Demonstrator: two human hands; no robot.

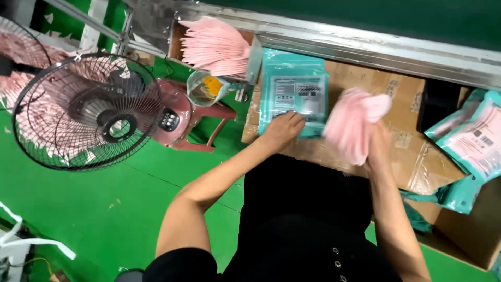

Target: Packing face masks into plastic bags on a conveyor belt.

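The green floor (94, 209) fills the left and lower part of the view, and a long metal rail (365, 44) runs across the top. A black fan (86, 112) with a round wire guard stands on the left, in front of a pink plastic stool (195, 122). A sheet of brown cardboard (407, 130) lies flat as a work surface in front of the person, who wears black. On its far left part sits a stack of teal packets (295, 94) with printed labels; more teal packets (469, 136) lie at the right edge, partly over an open cardboard box (469, 230). Behind the stool, a box holds a fanned pile of pink gloves (216, 47), and a small clear bag (204, 87) with something yellow inside sits just below it.

The left hand (282, 128) rests on the lower edge of the teal stack, fingers curled down onto the top packet, pressing or pinching it; a full grip cannot be told. The right hand (377, 143) is raised just right of the stack, fingers closed around a bunch of pink gloves (352, 122), which is blurred and stands above the cardboard
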